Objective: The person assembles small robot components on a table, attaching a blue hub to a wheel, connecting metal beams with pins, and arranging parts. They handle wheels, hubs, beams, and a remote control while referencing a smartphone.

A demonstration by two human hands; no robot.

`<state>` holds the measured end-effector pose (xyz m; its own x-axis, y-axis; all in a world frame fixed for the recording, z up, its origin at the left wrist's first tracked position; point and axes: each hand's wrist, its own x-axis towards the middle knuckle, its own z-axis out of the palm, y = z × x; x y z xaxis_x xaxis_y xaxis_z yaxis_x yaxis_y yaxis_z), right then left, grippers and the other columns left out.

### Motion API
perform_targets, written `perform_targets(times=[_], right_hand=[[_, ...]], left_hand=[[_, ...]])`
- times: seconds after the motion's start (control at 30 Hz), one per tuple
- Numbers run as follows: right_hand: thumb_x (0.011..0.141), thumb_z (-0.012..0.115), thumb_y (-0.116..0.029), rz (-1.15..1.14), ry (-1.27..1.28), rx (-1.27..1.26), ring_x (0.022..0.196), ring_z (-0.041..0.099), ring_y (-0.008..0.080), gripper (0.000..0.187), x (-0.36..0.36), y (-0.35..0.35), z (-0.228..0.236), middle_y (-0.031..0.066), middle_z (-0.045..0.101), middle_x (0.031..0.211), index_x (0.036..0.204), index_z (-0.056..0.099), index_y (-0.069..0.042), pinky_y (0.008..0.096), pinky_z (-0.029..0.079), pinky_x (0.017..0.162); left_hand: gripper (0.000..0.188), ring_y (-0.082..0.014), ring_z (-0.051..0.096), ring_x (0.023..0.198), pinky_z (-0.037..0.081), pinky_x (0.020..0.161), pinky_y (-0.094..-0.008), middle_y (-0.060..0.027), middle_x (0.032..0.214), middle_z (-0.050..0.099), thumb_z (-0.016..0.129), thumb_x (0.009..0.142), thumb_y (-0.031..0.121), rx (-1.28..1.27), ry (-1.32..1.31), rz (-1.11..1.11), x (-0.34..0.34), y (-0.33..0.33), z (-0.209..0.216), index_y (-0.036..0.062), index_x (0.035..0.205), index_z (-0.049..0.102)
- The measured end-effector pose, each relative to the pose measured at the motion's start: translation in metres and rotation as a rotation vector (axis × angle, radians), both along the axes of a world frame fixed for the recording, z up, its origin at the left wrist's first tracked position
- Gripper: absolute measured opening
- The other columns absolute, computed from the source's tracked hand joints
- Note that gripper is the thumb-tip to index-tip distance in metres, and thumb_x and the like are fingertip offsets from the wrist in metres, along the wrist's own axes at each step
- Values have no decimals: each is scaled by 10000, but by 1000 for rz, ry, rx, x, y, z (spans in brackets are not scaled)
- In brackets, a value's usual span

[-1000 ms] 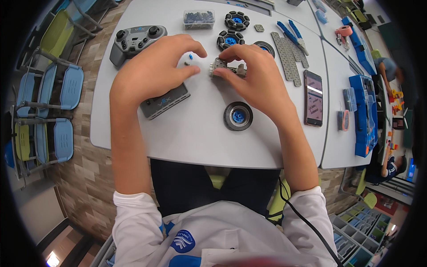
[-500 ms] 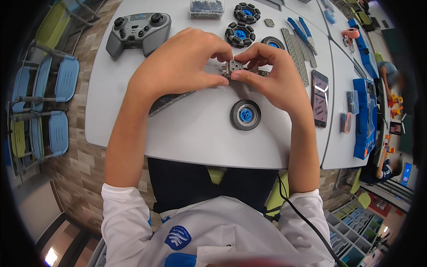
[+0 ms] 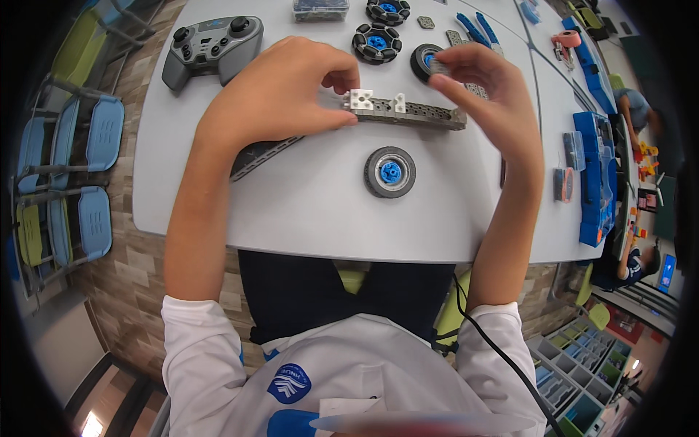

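My left hand [image 3: 280,95] pinches the left end of a long grey perforated beam [image 3: 429,115] between thumb and fingers. Pale connector pieces [image 3: 362,100] stand along the beam's top. Apart from it, to the right, my right hand [image 3: 499,91] is closed on a small grey plate [image 3: 439,67] at the thumb and fingertips. Just behind that plate lies a tyred wheel [image 3: 420,63] with a blue hub. Another blue-hubbed wheel [image 3: 390,172] rests on the table in front of the beam. A dark slotted part [image 3: 263,158] is partly covered by my left wrist.
A grey game controller [image 3: 212,49] lies at the far left. Roller-rimmed wheels [image 3: 376,44], a clear parts box [image 3: 320,9] and blue-handled pliers [image 3: 477,30] are at the back. Blue cases [image 3: 597,175] stand right; people sit beyond. My right forearm mostly hides the phone.
My right hand has moved off the connectors to the right, with a small grey plate in its fingers. More of the beam shows. The view has shifted slightly.
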<state>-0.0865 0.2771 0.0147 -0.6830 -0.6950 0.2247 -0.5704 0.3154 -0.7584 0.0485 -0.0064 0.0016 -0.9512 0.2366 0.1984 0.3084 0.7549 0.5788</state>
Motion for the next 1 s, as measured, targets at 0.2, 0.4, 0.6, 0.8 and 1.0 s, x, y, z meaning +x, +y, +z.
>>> perform_targets(times=[0.2,0.4,0.6,0.8,1.0], right_hand=[[953,894,-148,-82,-27,225,970,760,136,355,-15,40,11,48,777,1109,1275,806,-27,295,591,869],[951,872,-91,-58,-173,158,942,756,125,332,-11,43,11,38,742,1117,1270,801,-33,271,577,814],[979,843,-76,-61,-192,120,966,771,116,242,-17,49,9,35,794,1138,1203,762,-34,265,570,788],[1007,831,-108,-109,-168,42,991,780,120,190,-21,50,6,11,807,1103,1175,771,-45,262,568,802],[1018,851,-182,1,-160,77,1024,795,145,215,-14,43,2,22,819,1081,1159,776,-39,290,588,860]], left_hand=[[424,-285,706,1080,529,1032,-419,-72,1120,788,963,789,285,-12,67,-10,5,-7,-1,80,1121,796],[435,-290,698,1108,507,1068,-434,-79,1132,780,963,802,260,-145,71,-87,4,-7,-4,79,1155,786],[338,-354,769,1078,606,981,-444,-180,1069,792,893,835,80,-20,139,-102,-1,-1,-6,-10,1108,716],[370,-292,770,1062,628,951,-419,-124,1157,778,836,870,-51,105,1,-72,0,2,-3,5,1180,642],[454,-224,761,1088,654,925,-358,-84,1330,750,785,925,-76,263,21,-27,0,10,-4,46,1351,685]])
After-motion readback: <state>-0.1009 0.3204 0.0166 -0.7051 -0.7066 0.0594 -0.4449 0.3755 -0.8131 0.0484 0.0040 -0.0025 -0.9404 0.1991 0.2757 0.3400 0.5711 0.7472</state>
